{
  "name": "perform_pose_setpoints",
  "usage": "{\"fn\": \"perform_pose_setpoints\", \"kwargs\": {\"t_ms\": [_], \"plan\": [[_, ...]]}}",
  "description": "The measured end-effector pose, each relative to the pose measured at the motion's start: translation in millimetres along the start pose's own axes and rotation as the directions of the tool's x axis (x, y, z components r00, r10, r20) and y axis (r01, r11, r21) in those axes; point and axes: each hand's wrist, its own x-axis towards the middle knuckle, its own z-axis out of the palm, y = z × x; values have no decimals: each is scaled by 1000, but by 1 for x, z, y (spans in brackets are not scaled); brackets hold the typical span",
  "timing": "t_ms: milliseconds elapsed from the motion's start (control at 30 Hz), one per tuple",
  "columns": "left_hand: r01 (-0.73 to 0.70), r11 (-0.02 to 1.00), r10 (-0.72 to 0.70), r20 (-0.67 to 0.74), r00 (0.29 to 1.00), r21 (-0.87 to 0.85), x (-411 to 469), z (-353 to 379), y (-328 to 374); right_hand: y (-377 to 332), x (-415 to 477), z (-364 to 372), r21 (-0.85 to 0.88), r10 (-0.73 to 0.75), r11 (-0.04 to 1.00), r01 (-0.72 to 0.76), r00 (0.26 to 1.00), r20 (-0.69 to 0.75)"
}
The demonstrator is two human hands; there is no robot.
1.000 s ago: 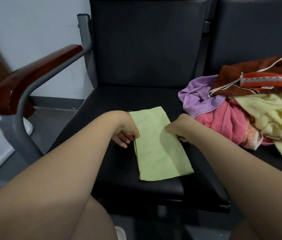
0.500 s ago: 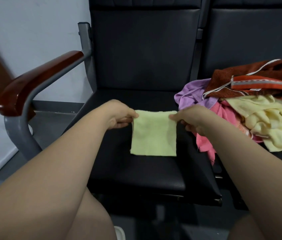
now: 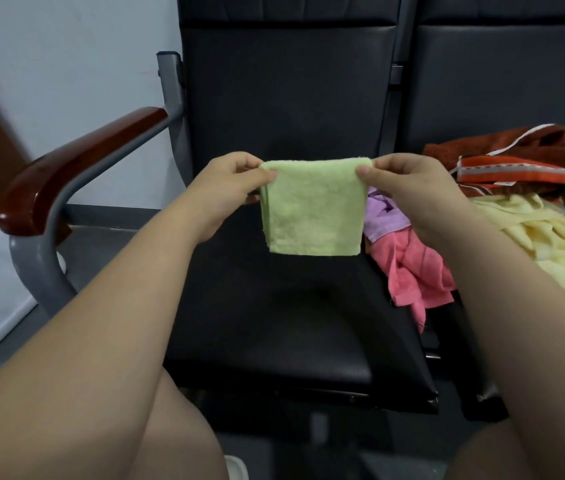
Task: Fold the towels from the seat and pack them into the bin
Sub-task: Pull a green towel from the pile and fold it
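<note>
Wooden armrest (image 3: 76, 168) far left; my left hand (image 3: 231, 181) pinches green towel (image 3: 314, 207) at top left corner, thumb against fingers; towel folded square, hanging clear above black seat (image 3: 274, 320); my right hand (image 3: 409, 183) pinches top right corner; unfolded towel pile (image 3: 503, 216) on next seat, right.
</note>
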Motion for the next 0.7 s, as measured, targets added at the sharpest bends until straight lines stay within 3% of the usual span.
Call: {"fn": "perform_pose_setpoints", "kwargs": {"t_ms": [100, 267, 400, 467, 533, 600, 700], "plan": [[63, 982, -46, 97, 994, -178, -1, -4, 3, -4, -1, -1, 92, -11, 996, 3, 996, 83], [230, 942, -173, 233, 957, -243, -1, -10, 2, 2, 3, 5, 183, 109, 973, -139, 981, 163], [402, 882, -375, 151, 915, -247, 6, -1, -20, 25, 14, 28, 218, 266, 933, -287, 956, 121], [523, 841, -519, 67, 852, -138, 10, 5, -40, 51, 24, 40, 96, 353, 930, -355, 935, 34], [602, 794, -602, -29, 798, 86, 8, 6, -53, 78, 28, 47, -87, 430, 899, -430, 903, -22], [625, 752, -625, -77, 777, 209, 9, 7, -61, 94, 26, 53, -199, 475, 859, -472, 879, -33], [637, 725, -647, -57, 760, 262, 8, 14, -62, 96, 20, 64, -361, 463, 822, -441, 886, -28]]}}
